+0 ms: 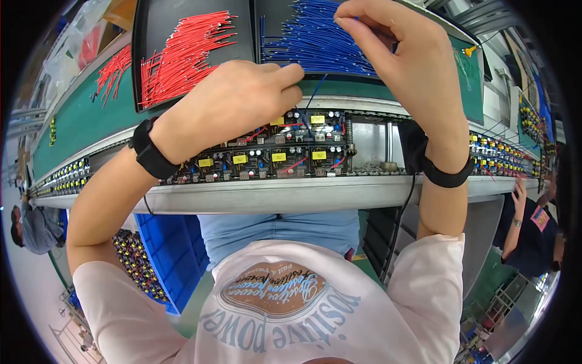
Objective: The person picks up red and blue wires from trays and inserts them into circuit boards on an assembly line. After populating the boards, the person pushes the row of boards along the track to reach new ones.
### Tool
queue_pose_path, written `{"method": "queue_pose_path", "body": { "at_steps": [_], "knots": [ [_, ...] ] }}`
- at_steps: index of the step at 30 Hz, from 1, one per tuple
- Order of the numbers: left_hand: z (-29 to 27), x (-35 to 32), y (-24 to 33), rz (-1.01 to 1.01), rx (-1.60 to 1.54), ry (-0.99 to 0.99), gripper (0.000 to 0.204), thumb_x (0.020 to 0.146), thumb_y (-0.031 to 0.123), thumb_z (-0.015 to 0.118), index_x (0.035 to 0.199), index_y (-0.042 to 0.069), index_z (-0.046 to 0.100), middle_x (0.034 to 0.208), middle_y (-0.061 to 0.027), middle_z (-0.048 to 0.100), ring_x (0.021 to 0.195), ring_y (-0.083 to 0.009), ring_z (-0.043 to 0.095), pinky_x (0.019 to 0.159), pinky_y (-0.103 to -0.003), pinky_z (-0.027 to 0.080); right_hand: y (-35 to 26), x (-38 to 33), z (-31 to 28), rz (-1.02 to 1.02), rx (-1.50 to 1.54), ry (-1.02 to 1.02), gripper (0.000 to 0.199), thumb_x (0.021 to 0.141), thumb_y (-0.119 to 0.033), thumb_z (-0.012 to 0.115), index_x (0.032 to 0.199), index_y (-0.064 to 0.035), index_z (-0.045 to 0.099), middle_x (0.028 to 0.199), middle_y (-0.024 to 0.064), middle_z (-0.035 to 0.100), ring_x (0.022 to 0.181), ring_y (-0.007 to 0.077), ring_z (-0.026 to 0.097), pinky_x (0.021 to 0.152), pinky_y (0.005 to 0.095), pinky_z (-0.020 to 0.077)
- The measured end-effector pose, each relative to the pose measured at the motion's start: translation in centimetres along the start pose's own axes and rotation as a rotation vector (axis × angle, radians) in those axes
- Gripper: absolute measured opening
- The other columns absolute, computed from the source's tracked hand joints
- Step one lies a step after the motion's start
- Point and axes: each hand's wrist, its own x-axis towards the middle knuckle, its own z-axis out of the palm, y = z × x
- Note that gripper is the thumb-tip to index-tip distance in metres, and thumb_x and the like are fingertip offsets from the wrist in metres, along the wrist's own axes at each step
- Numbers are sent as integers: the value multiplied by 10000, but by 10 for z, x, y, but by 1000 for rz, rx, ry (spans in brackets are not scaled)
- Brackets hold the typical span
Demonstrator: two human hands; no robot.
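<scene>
My left hand point(236, 100) is closed over the row of circuit boards point(279, 155) on the conveyor rail, its fingertips pinching a single blue wire point(316, 90) that runs down to a board. My right hand point(394, 54) is raised over the black tray of blue wires point(303, 36), thumb and forefinger pinched on the end of one of those wires. The boards carry yellow parts, black capacitors and short red wires. Both wrists wear black straps.
A second black tray point(145, 36) holds red wires point(182, 54), with more red wires point(112, 70) loose on the green bench. Populated boards line the rail left point(66, 176) and right point(503, 151). A blue bin point(163, 255) stands below. Other people sit at left point(33, 227) and right point(530, 227).
</scene>
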Motion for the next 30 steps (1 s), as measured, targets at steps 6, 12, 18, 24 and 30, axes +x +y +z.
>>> {"method": "queue_pose_path", "body": {
  "at_steps": [6,12,18,24,30],
  "knots": [
    [-1,0,5,58,77,-18,127,817,136,677,788,56,582,881,-57,527,789,-197,652,654,-348,563,-2,-2,-2,11,29,-23,59,907,-28,725,954,2,702,793,118,660,613,221,609,571,305,478],
    [-20,-8,11,-48,230,-19,128,797,116,700,899,61,644,898,-49,521,779,-195,634,627,-342,522,-4,-3,-1,-1,-37,-29,68,897,-7,732,954,11,701,804,116,666,599,206,603,554,288,464],
    [-64,-27,6,-171,264,-18,212,806,79,692,1015,46,697,972,-57,595,842,-195,663,661,-345,518,-11,1,0,58,-45,-61,67,887,6,740,945,11,705,798,104,665,583,192,588,538,278,443],
    [-86,-45,15,-323,260,-9,205,829,-38,730,1027,7,698,1093,-114,667,916,-234,707,742,-321,556,11,-4,-2,-130,-122,4,79,866,18,754,930,-1,712,739,104,614,553,181,554,510,283,407],
    [-72,-81,35,-533,21,257,198,837,-140,741,1002,-40,698,1130,-151,723,919,-231,724,797,-300,577,-2,-4,3,-97,-44,-81,91,851,-5,768,926,-8,718,708,103,573,573,200,555,532,307,419]
  ]
}}
